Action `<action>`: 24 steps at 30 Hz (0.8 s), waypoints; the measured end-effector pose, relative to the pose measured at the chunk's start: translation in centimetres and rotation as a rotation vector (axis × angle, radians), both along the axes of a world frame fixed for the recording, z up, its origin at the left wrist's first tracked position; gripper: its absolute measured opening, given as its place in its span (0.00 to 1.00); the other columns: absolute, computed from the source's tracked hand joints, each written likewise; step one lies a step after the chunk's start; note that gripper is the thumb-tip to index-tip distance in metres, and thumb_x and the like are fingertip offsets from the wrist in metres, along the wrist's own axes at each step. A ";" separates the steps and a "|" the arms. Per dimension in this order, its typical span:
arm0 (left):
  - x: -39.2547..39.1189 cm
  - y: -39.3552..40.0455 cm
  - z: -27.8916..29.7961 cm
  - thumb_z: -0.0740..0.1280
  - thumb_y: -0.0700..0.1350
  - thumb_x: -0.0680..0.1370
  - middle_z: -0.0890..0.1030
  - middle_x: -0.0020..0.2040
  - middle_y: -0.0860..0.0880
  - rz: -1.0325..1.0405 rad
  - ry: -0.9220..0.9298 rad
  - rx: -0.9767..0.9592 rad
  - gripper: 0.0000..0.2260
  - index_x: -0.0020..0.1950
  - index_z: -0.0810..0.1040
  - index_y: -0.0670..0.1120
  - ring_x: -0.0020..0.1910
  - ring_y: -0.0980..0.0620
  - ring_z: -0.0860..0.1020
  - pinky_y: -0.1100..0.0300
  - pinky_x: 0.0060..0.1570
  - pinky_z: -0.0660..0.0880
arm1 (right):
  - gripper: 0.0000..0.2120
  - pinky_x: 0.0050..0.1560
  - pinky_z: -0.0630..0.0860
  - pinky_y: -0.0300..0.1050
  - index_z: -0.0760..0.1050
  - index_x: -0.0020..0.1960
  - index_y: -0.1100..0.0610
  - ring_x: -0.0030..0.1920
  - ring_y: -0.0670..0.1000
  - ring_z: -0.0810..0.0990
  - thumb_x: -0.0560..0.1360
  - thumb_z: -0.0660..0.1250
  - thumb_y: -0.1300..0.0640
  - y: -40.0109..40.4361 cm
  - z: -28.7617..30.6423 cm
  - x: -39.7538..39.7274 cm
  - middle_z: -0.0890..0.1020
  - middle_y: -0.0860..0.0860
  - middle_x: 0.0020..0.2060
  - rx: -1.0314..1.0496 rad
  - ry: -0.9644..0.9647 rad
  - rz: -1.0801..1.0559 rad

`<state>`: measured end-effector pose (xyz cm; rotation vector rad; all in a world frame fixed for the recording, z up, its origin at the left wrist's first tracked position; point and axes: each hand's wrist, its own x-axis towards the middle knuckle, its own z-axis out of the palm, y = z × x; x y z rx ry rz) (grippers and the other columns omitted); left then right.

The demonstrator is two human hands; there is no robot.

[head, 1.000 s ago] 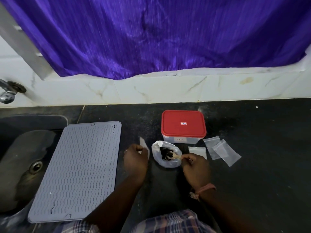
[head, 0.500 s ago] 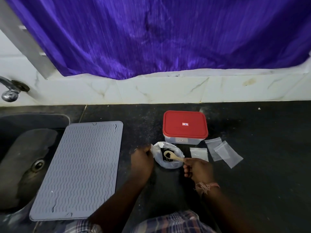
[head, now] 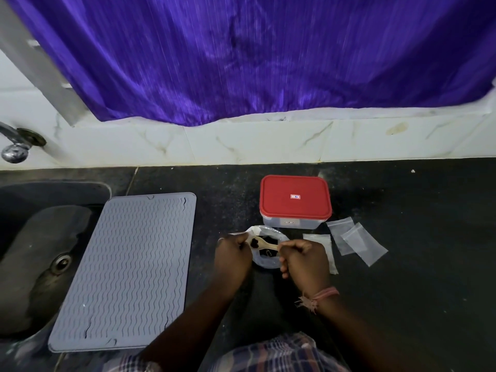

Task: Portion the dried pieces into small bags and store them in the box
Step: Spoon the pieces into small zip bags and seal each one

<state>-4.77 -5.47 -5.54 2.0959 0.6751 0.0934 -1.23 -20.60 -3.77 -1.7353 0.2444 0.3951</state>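
Early stage: right hand (head: 304, 260) grips wooden spoon (head: 264, 244), loaded over big bag (head: 268, 251); left hand (head: 232, 255) pinches small bag (head: 239, 234). Three spare bags (head: 357, 242) empty at frame centre-right, box (head: 295, 201) lidded.

A home kitchen — dark counter (head: 402, 304), sink (head: 32, 264), wall tap (head: 16, 149), drying mat (head: 126, 269).

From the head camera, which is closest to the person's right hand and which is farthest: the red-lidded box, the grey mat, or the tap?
Measured from the right hand:
1. Red-lidded box, just beyond the hand on the counter.
2. Grey mat, off to the left, past the left hand.
3. Tap, far left on the wall above the sink.
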 end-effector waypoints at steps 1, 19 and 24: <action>-0.1 0.0 -0.1 0.64 0.33 0.77 0.88 0.43 0.50 0.013 -0.001 -0.033 0.15 0.58 0.87 0.45 0.41 0.52 0.85 0.58 0.43 0.80 | 0.09 0.30 0.79 0.46 0.85 0.40 0.54 0.27 0.49 0.80 0.75 0.68 0.63 0.2 -0.1 -0.1 0.83 0.53 0.29 -0.072 -0.078 0.029; -1.1 0.6 -0.7 0.68 0.43 0.82 0.87 0.47 0.47 0.465 -0.019 -0.493 0.08 0.56 0.87 0.47 0.46 0.51 0.85 0.53 0.52 0.82 | 0.09 0.45 0.76 0.31 0.86 0.47 0.53 0.43 0.37 0.83 0.74 0.71 0.65 0.3 -1.6 -0.5 0.85 0.41 0.39 -0.168 -0.445 0.042; -1.0 1.1 -0.6 0.65 0.45 0.83 0.86 0.48 0.46 0.565 -0.041 -0.426 0.10 0.57 0.85 0.46 0.47 0.47 0.84 0.55 0.47 0.79 | 0.07 0.47 0.80 0.43 0.85 0.44 0.51 0.42 0.40 0.83 0.73 0.72 0.62 -1.6 -3.3 0.4 0.85 0.42 0.38 -0.256 -0.385 -0.052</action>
